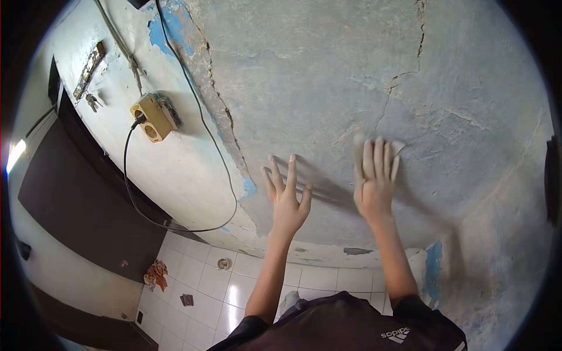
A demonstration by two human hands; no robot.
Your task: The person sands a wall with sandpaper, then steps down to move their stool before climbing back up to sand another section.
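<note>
1. A pale, thin piece (398, 145) lies against the wall right of the frame's centre, mostly hidden; one corner shows beyond the fingers. What it is made of cannot be told.
2. The right hand (376, 178) is laid over it, fingers extended and close together, keeping hold of the piece against the wall. Its left edge is blurred.
3. The left hand (287, 202), near the centre, has its fingers spread wide and grips nothing; its fingertips are at the wall, though whether they touch cannot be told.
4. Around both hands is the grey wall (304, 105). A jagged crack (421, 41) runs from the top right of the frame down towards the right hand; a longer crack (219, 96) descends left of centre, beside flaking blue paint (175, 29).
5. At upper left, a yellowish socket box (157, 126) takes a black plug (139, 121), whose cable (236, 196) loops down and back up near the left hand. Keys (92, 103) hang farther left.
6. At lower left, white floor tiles (205, 279) bear a crumpled reddish cloth (156, 275), a small round object (223, 264) and a flat brown item (187, 300).
7. The person's dark shirt (328, 324) fills the bottom centre.
</note>
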